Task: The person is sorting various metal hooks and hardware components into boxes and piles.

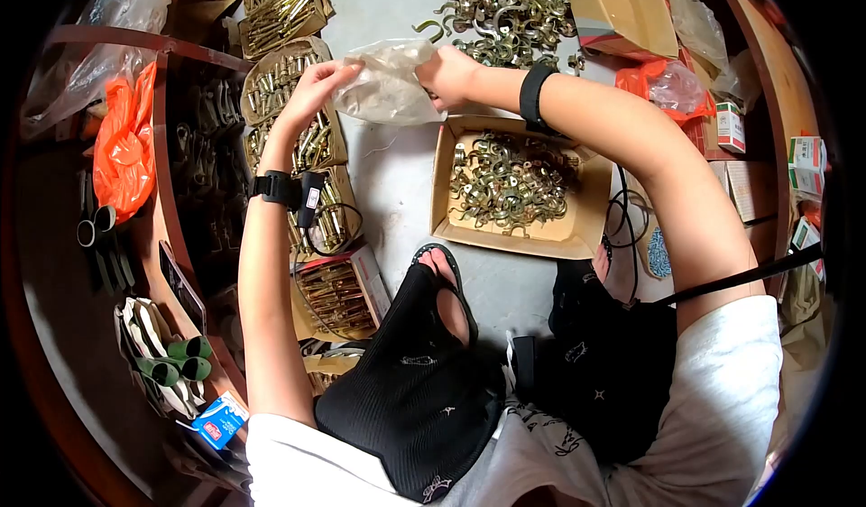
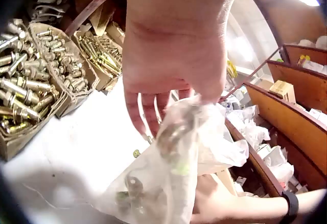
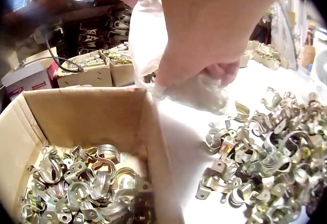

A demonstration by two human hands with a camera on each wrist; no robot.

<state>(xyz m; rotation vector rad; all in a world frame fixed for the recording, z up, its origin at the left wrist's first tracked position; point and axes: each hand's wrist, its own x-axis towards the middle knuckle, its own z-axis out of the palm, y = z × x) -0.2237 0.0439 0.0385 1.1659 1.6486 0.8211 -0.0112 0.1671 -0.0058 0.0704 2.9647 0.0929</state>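
Grip of the left hand (image 1: 316, 87): thumb and fingers pinch one edge of a clear plastic bag (image 1: 383, 83), with the fingers fairly straight. Opposite it, the right hand (image 1: 448, 76) has its fingers curled at the other side, thumb pressed to the film. Bag and hands are just beyond the near cardboard box (image 1: 532, 239), with the bag stretched between the two. Metal pieces show through the film in the left wrist view; whether they lie in it or behind it, I cannot tell.

The cardboard box stands open on the grey floor (image 1: 397, 191), in front of the person's feet, with a heap of curved metal clips (image 1: 510, 182) inside. Beyond it, near the right hand, a loose pile of similar clips (image 1: 510, 20) spreads over the floor, next to an open carton (image 1: 622, 6).

Along the left runs a row of boxes filled with bolts (image 2: 28, 91). Farther out, an orange plastic bag (image 1: 126, 151) hangs at the left shelving, and a red plastic bag (image 1: 663, 87) lies to the right.
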